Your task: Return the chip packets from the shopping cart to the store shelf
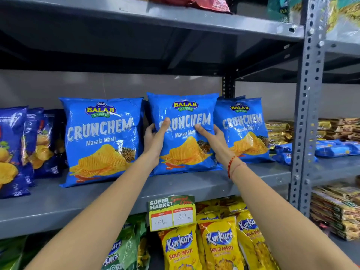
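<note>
Three blue Crunchem chip packets stand upright on the grey middle shelf (194, 184). The middle packet (184, 152) is held from both sides: my left hand (155, 141) grips its left edge with the thumb across the front, and my right hand (214, 141) grips its right edge. Its bottom rests on the shelf board. A larger-looking packet (101, 141) stands to the left, nearer the front edge. Another packet (243, 131) stands to the right, partly behind my right hand. The shopping cart is out of view.
Dark blue chip bags (15, 151) fill the shelf's far left. Gold and blue snack packs (280, 137) lie at the right by the slotted upright post (305, 114). A price tag (172, 212) hangs from the shelf edge above yellow Kurkure bags (220, 244).
</note>
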